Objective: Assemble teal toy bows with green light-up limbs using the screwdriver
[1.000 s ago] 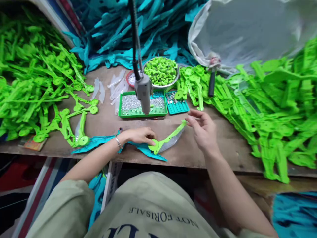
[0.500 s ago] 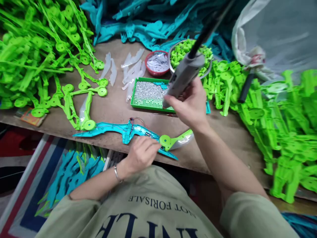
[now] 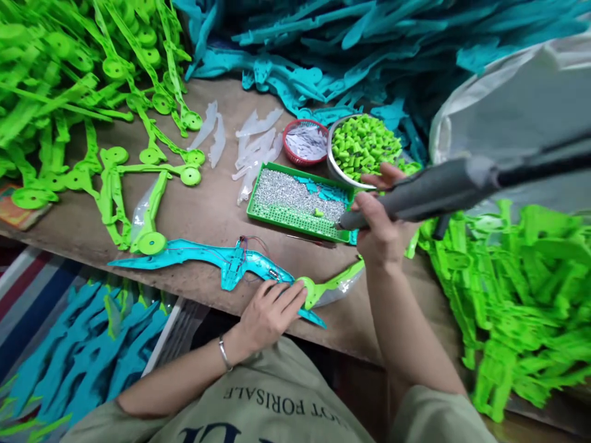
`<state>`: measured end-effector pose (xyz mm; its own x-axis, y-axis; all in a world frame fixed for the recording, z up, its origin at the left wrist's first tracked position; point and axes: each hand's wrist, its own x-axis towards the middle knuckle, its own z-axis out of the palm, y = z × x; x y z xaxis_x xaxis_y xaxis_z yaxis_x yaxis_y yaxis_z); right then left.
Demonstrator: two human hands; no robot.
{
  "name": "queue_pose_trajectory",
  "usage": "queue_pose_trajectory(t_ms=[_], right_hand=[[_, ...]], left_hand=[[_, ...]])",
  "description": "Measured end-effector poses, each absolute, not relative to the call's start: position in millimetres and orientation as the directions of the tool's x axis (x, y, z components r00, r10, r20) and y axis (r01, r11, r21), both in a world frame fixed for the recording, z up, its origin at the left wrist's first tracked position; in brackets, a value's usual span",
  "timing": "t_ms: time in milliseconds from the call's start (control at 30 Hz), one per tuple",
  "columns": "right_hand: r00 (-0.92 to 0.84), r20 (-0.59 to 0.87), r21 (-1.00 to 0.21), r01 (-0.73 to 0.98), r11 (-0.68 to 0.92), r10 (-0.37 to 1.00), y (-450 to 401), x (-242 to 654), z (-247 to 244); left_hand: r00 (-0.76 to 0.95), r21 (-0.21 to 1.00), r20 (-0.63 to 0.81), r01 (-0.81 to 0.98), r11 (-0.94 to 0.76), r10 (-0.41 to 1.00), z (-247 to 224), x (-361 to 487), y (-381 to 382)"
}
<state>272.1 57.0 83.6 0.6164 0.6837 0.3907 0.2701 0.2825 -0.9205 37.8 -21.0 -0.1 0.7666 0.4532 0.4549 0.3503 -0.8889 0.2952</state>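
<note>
- Head view: blue bow-shaped frame (image 3: 233, 267) lies along the near edge of the table (image 3: 207, 206), wires running across its middle.
- Left-end green limb (image 3: 151, 243): disc sits on the frame, arm points away from the person.
- Right-end green limb (image 3: 339, 281): disc on the frame's other arm, clear strip (image 3: 339, 290) along its near side.
- Left hand (image 3: 268, 314): palm down on the frame, fingers lightly bent, close together, fingertips at the right limb's disc. Thumb hidden, can't tell if it grips or just presses.
- Right hand (image 3: 383, 227): closed around a gray power driver (image 3: 425, 191), near its nose. Tip is at the right end of the green tray (image 3: 295, 229); can't tell if touching.
- Tray holds small silver parts (image 3: 290, 192) plus a few blue bits (image 3: 323, 189).
- Behind tray: red basket (image 3: 295, 156) beside a metal bowl (image 3: 344, 177) of green pieces (image 3: 364, 141).
- Green parts (image 3: 517, 307) heaped at right.
</note>
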Motion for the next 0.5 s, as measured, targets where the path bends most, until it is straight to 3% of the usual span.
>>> queue_pose_trajectory(t_ms=[133,300,500], right_hand=[[0.658,0.326,-0.942,0.29,0.172,0.678,66.7,266.7,74.3],[0.667,0.276,-0.959,0.147,0.241,0.692,76.8,257.8,58.9],[0.611,0.338,-0.94,0.173,0.295,0.716,80.9,255.5,45.3]], left_hand=[[0.771,0.34,0.423,0.352,-0.872,0.476,0.7,39.7,-21.2],[0.755,0.359,0.449,0.337,-0.87,0.478,0.1,39.4,-20.2],[0.749,0.339,0.466,0.341,-0.877,0.471,-2.6,39.6,-20.7]])
